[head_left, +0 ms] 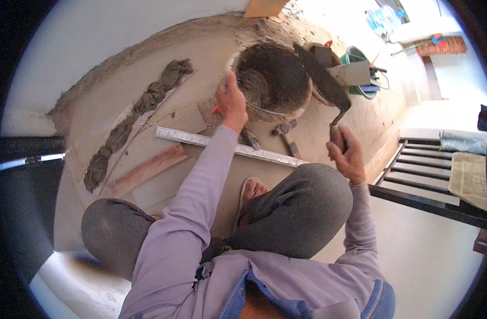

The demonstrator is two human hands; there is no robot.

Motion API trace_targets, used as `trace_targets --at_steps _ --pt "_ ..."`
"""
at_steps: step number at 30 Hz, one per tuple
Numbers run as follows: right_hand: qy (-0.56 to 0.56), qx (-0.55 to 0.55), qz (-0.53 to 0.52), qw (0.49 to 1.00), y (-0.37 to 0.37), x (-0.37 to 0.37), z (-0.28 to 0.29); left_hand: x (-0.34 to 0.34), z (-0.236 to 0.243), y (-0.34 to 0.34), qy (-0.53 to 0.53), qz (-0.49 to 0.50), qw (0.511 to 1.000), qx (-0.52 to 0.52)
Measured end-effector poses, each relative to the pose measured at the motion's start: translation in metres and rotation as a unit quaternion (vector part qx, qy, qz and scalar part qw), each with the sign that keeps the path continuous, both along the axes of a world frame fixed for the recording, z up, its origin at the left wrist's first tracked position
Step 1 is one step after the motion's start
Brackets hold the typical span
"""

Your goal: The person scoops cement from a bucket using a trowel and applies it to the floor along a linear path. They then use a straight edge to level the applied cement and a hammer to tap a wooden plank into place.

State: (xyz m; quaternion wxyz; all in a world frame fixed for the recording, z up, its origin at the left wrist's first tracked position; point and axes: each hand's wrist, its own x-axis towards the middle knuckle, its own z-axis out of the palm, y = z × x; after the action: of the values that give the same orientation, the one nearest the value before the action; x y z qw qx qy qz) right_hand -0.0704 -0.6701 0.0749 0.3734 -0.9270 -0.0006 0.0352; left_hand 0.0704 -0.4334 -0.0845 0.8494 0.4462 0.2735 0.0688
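Note:
My left hand (232, 103) is closed on the near-left rim of a round mortar bucket (288, 69), which tilts toward me. Some grey wet mortar (252, 85) lies inside it, against the left wall. In my right hand (350, 157) is the handle of a trowel, my fingers wrapped round it. The dark, mortar-smeared trowel blade (327, 82) is raised just beyond the bucket's right edge. A long ridge of mortar (139, 111) runs along the floor to the left.
A pale metal straightedge (264, 154) lies before my feet, beside a hammer (290, 141). Left of it is a reddish strip (147, 170). Behind the trowel stands a green bucket (355, 56) with tools. A dark slatted rack (424, 165) holding cloths is at right.

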Motion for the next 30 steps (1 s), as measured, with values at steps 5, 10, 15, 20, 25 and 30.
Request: trace_targets --at_steps 5,10,15,20,25,30 --pt "-0.087 -0.092 -0.027 0.992 -0.01 -0.024 -0.091 0.029 -0.008 0.028 -0.098 -0.026 0.995 -0.011" --pt "-0.11 -0.127 -0.008 0.986 -0.015 -0.001 -0.165 0.028 0.009 0.011 -0.003 0.027 0.998 0.049" --pt "-0.068 -0.084 -0.02 0.994 -0.014 0.019 -0.17 0.018 -0.002 0.003 -0.046 0.065 0.997 -0.017" --pt "0.018 -0.154 0.027 0.987 -0.05 0.009 -0.188 0.038 -0.01 0.008 0.016 0.056 0.998 -0.039" --pt "-0.01 -0.121 -0.005 0.993 -0.058 -0.023 -0.178 0.043 -0.016 0.01 0.024 0.083 0.995 -0.049" --pt "0.107 -0.184 -0.021 0.977 -0.11 -0.096 -0.15 0.046 -0.018 0.017 -0.029 0.047 0.998 -0.028"
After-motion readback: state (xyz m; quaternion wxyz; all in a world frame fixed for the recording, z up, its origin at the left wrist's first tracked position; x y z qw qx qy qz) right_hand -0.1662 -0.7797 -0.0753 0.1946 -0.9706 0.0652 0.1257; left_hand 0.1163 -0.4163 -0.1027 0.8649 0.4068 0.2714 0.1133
